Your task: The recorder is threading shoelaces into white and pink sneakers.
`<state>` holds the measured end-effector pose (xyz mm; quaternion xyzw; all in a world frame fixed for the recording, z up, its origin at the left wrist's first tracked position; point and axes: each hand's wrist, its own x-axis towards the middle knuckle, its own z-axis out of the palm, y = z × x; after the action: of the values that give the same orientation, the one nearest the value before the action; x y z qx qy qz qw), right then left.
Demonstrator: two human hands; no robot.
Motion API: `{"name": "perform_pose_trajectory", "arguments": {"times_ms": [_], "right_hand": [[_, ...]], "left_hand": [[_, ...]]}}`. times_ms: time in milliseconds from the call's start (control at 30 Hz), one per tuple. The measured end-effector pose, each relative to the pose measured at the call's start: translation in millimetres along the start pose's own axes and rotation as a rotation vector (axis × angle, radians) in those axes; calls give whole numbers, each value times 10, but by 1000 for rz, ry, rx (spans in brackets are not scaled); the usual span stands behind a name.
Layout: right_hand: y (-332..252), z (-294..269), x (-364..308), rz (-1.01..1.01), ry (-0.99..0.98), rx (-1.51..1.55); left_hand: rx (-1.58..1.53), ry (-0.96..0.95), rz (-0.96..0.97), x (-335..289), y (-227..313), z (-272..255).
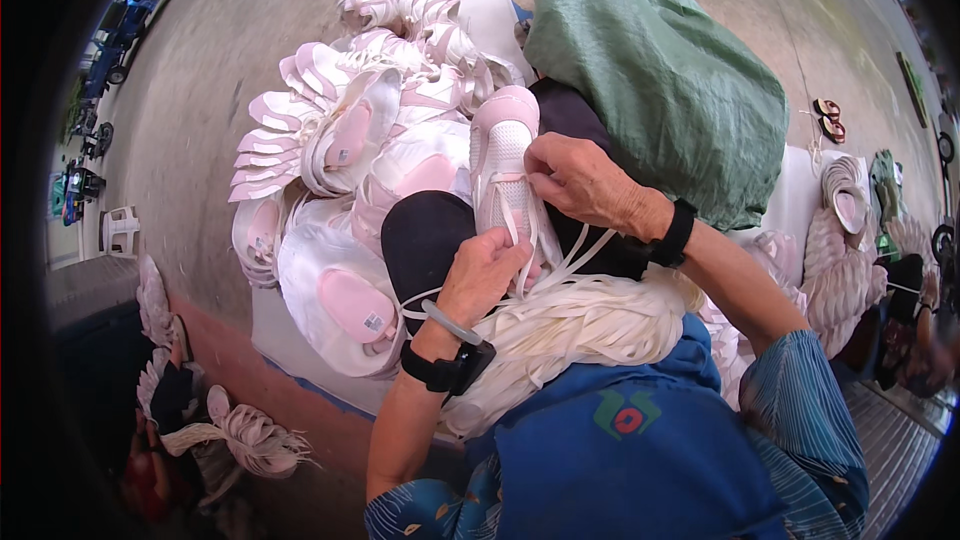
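Observation:
A pink-and-white sneaker upper (pixel 506 147) lies between my knees, toe pointing away from me. Pale shoelace (pixel 507 202) runs across its eyelets, and loose lengths trail toward my lap. My left hand (pixel 484 274) pinches the lace at the near end of the upper. At the upper's right edge my right hand (pixel 588 183) has thumb and fingers closed where a lace crosses the eyelets; the fingertips are partly hidden. A thick bundle of cream shoelaces (pixel 590 325) rests on my lap, over a blue apron (pixel 640 450).
Stacked pink-and-white uppers (pixel 400 130) heap up ahead and left. A green cloth sack (pixel 650 80) stands at the right, with sandals (pixel 829 120) beyond it. More uppers (pixel 835 270) lie farther right, near another person (pixel 915 340). A white stool (pixel 121 230) stands far left.

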<state>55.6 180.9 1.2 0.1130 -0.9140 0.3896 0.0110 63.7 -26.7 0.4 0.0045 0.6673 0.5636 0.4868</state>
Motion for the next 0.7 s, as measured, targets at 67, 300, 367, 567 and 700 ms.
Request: {"name": "perform_pose_trajectory", "arguments": {"times_ms": [67, 300, 367, 567, 700], "right_hand": [[32, -19, -37, 55, -29, 204], [156, 9, 1, -141, -1, 93], [149, -29, 5, -102, -80, 114], [82, 39, -12, -110, 11, -217], [47, 119, -122, -3, 103, -271]], "left_hand": [[14, 7, -5, -10, 27, 20], [-51, -8, 5, -30, -27, 6], [-42, 3, 1, -38, -28, 8], [-19, 10, -17, -64, 36, 32], [-361, 19, 107, -231, 137, -249]]}}
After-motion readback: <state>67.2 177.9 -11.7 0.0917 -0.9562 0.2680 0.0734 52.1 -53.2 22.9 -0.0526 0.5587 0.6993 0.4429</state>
